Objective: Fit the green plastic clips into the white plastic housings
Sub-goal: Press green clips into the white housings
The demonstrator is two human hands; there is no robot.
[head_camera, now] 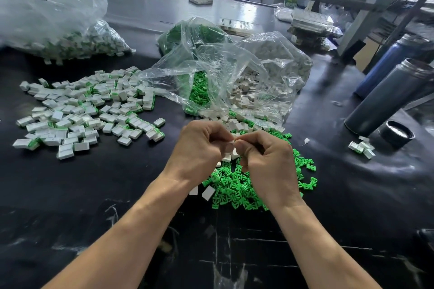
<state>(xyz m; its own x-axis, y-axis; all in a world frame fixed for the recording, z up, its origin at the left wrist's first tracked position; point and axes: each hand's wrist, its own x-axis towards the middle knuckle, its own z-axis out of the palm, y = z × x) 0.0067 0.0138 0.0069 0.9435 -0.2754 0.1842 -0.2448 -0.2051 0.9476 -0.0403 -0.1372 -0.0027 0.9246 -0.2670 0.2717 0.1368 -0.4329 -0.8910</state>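
Note:
My left hand (202, 148) and my right hand (267, 162) meet above the black table, fingers curled. Between their fingertips they pinch a small white housing (231, 142); whether a clip sits in it is hidden by my fingers. Under my hands lies a heap of loose green clips (237, 185), with a few bare white housings (208, 192) beside it. To the left spreads a pile of white housings with green clips fitted (87, 110).
An open clear bag (225, 82) holds green clips and white housings just behind my hands. A bigger bag of fitted parts (58, 30) lies far left. Two dark cylinders (389, 98) and a black lid (397, 132) stand at the right, near three fitted housings (361, 148).

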